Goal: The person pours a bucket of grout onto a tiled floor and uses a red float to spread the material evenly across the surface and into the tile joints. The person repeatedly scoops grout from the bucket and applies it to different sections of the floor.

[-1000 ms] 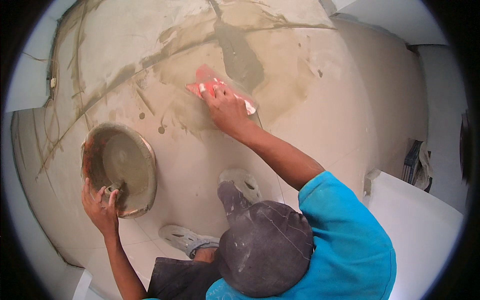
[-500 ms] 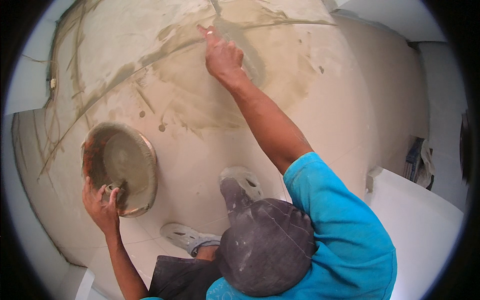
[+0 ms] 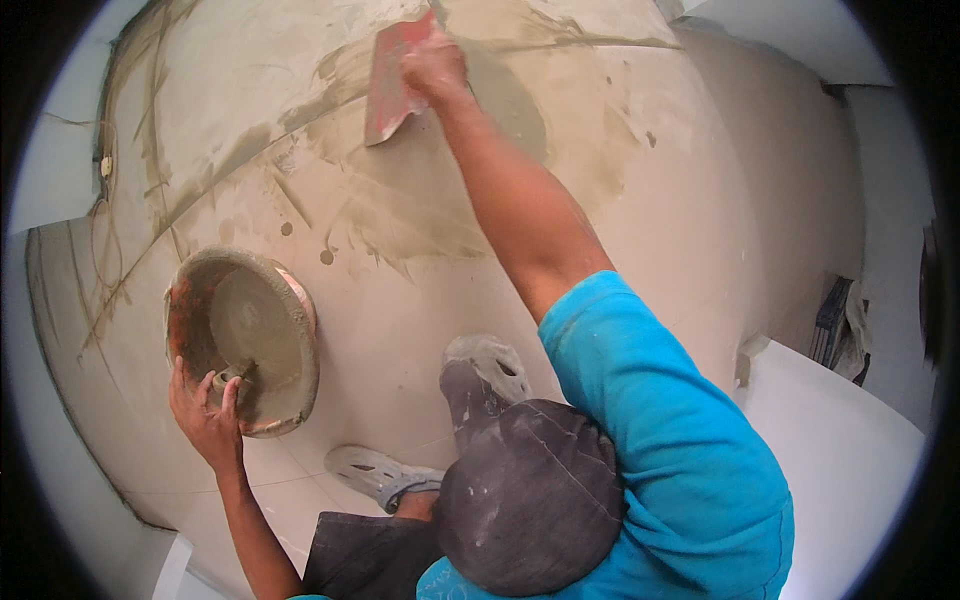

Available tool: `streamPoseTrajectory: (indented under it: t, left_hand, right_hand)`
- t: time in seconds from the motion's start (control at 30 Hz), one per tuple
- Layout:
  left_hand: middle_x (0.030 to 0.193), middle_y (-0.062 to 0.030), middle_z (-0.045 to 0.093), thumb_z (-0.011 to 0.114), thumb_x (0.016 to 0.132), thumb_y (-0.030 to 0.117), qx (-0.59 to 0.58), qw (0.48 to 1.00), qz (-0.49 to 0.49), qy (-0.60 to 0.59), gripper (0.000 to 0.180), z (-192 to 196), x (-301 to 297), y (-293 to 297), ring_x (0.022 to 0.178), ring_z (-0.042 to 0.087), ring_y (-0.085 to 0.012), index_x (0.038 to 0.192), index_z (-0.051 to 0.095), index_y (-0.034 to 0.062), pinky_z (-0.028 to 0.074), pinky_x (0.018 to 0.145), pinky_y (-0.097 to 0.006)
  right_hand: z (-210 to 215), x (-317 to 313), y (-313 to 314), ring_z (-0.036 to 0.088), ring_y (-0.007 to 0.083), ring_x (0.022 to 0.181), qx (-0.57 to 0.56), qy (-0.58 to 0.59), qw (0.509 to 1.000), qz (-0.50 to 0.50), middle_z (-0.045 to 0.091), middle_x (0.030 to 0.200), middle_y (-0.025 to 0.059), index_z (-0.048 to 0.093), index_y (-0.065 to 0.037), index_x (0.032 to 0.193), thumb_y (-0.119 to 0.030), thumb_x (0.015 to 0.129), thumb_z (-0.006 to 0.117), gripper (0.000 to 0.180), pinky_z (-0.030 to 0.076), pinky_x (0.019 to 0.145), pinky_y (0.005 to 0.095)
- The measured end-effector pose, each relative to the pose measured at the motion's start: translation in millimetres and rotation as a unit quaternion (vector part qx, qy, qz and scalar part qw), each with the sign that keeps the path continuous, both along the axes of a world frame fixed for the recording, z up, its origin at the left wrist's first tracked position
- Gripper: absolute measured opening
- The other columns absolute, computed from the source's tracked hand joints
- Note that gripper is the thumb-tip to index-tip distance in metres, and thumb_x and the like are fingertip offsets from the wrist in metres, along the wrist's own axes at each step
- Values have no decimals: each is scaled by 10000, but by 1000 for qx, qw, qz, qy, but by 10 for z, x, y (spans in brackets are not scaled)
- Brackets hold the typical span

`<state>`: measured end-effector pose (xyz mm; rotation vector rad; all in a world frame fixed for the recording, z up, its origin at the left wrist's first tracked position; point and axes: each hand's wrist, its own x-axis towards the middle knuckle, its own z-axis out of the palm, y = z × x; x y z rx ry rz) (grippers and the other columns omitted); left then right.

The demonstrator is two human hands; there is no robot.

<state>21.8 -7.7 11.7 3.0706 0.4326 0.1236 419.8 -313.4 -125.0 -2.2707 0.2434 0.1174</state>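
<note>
Against the plastered wall (image 3: 640, 240), one trowel (image 3: 392, 85) sits gripped in the raised, outstretched right hand (image 3: 432, 65), while left hand (image 3: 205, 415) fingers clasp one mortar pan (image 3: 250, 335).

A flat red trowel (image 3: 392, 82) lies pressed against the wall's wet grey plaster, far up, tilted. A round pan (image 3: 250, 340) (rusty rim, smeared with grey mortar) is held upright at left.
</note>
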Motion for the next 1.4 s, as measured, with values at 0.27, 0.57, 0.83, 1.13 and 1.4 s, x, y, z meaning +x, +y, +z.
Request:
streamPoseTrajectory:
  t: [0.27, 0.57, 0.83, 1.13, 1.4]
  left_hand:
    - [1391, -102, 471, 797, 698, 193, -8, 1000, -9, -3, 304, -7, 78, -24, 1266, 420, -318, 924, 682, 24, 348, 1041, -421]
    - [1410, -84, 449, 781, 731, 225, -8, 1000, 6, 9, 305, 4, 50, 8, 1306, 387, -290, 959, 672, 53, 333, 1071, -440]
    - [1410, -68, 448, 779, 732, 241, -10, 1000, 4, 17, 305, -74, 114, 31, 1306, 386, -290, 946, 678, 50, 338, 1068, -433]
    - [1403, -68, 455, 767, 749, 258, -15, 1000, 19, 17, 307, -14, 24, 36, 1301, 393, -278, 959, 681, 51, 337, 1066, -421]
    - [1389, -78, 468, 771, 740, 254, -2, 1000, -7, 11, 312, -33, -7, 86, 1291, 403, -296, 958, 675, 52, 340, 1061, -429]
  right_hand:
    - [-94, -162, -855, 672, 344, 820, -70, -83, 986, -123, 677, 830, 203, 651, 0, 912, -184, 679, 590, 303, 524, 749, 394]
    - [949, 299, -1196, 651, 286, 919, -226, -151, 958, 93, 677, 987, 138, 651, -133, 1098, -139, 801, 573, 307, 509, 785, 397]
    - [225, 1112, -1211, 613, 323, 1036, -324, -138, 890, 289, 662, 1083, 117, 628, -154, 1165, -231, 841, 512, 353, 491, 864, 420]
    - [576, 162, -1326, 624, 285, 926, -377, -83, 828, 406, 657, 946, 97, 642, -279, 1130, -138, 899, 523, 297, 503, 756, 429]
    - [661, -288, -1528, 623, 310, 982, -363, -93, 897, 233, 661, 1042, 105, 606, -252, 1185, -239, 876, 536, 317, 498, 807, 428]
